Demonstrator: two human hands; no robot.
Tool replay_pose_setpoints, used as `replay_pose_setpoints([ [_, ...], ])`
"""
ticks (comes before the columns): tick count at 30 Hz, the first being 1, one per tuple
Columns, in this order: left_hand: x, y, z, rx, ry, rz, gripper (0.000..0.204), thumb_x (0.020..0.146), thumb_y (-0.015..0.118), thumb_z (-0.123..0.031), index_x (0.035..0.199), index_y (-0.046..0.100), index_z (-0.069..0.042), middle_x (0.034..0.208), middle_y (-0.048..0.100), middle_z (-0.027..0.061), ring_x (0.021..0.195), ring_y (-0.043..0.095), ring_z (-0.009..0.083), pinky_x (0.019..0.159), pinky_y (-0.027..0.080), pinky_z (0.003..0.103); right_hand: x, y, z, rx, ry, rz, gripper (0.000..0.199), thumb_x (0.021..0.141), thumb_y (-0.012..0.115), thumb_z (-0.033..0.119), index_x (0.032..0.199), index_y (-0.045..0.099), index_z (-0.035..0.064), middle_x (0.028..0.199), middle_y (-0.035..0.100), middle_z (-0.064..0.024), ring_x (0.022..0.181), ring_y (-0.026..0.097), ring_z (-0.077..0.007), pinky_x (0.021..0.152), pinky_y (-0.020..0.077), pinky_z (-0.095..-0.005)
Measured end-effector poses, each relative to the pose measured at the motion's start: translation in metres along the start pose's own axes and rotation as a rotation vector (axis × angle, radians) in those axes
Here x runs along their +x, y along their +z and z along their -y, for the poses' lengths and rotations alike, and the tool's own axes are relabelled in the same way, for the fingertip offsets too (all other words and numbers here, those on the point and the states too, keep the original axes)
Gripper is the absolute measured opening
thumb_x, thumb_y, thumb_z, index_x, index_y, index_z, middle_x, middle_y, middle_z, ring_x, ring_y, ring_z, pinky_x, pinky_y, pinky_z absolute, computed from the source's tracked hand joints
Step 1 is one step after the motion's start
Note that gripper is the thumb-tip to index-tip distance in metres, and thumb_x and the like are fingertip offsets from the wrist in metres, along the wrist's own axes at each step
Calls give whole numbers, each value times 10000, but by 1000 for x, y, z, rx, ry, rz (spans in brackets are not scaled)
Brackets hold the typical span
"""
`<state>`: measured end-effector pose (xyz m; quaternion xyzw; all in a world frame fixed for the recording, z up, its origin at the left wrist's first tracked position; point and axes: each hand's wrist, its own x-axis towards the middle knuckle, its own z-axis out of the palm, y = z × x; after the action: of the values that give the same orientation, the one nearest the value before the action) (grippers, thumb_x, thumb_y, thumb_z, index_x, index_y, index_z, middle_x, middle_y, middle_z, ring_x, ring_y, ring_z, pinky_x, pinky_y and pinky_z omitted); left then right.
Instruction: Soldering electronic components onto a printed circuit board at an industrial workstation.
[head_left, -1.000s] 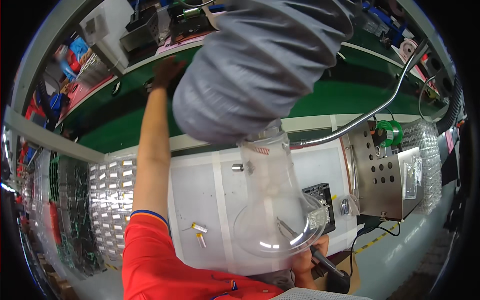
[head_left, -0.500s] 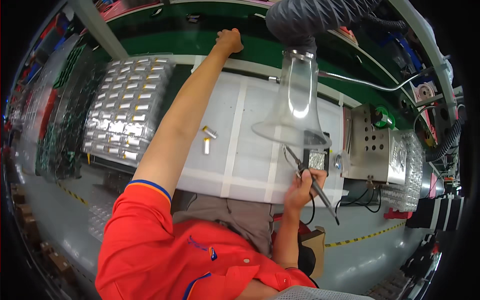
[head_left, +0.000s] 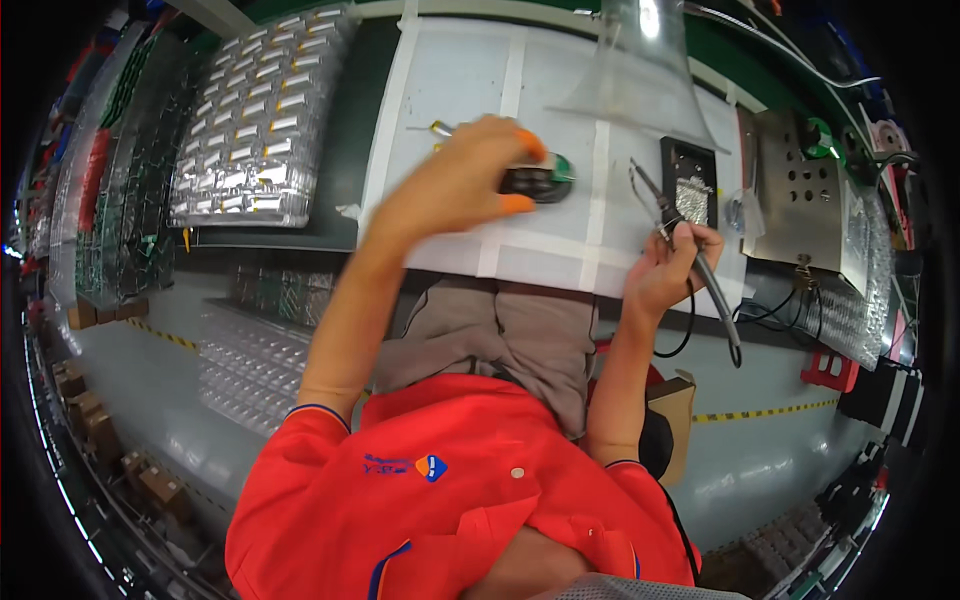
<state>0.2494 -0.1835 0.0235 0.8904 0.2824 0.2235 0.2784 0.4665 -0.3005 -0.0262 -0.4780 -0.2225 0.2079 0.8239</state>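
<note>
My left hand [head_left: 462, 178], with orange finger cots on its thumb and finger, grips a small dark piece with a green part [head_left: 548, 182] over the white work mat [head_left: 455, 62]. Motion blurs the piece, and its exact kind is unclear. Beside the fingers lies a small silver battery cell with a yellow end [head_left: 440, 129], partly covered by the hand. My right hand [head_left: 668, 268] is closed around a soldering iron [head_left: 708, 275]. Its tip points up and away from me, left of a black tray [head_left: 675, 150] holding silvery material.
A clear fume hood [head_left: 645, 85] hangs above the mat's far side. Clear trays of battery cells [head_left: 262, 115] are stacked on the left. A perforated metal box [head_left: 795, 195] and a green reel [head_left: 822, 140] stand on the right. The iron's black cable [head_left: 692, 320] loops down.
My left hand has come back from the green surface beyond the mat, now with the dark and green piece in it. The view has tilted down. My right hand still grips the soldering iron.
</note>
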Motion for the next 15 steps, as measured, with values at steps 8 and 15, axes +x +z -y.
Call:
replay_pose_setpoints([
  [8,-31,1,16,153,-417,-326,324,754,770,-202,956,611,-5,873,598,114,834,581,248,745,471,337,-1,-5,1,-27,-34,44,88,841,529,28,870,456,69,633,399,8,488,293,-53,444,254,-208],
  [15,-40,-11,5,69,-578,-294,256,749,755,-113,886,611,47,806,661,134,751,646,241,693,507,338,-18,-8,12,-143,-56,121,92,838,536,31,892,465,53,650,440,-9,496,333,-54,452,286,-208],
])
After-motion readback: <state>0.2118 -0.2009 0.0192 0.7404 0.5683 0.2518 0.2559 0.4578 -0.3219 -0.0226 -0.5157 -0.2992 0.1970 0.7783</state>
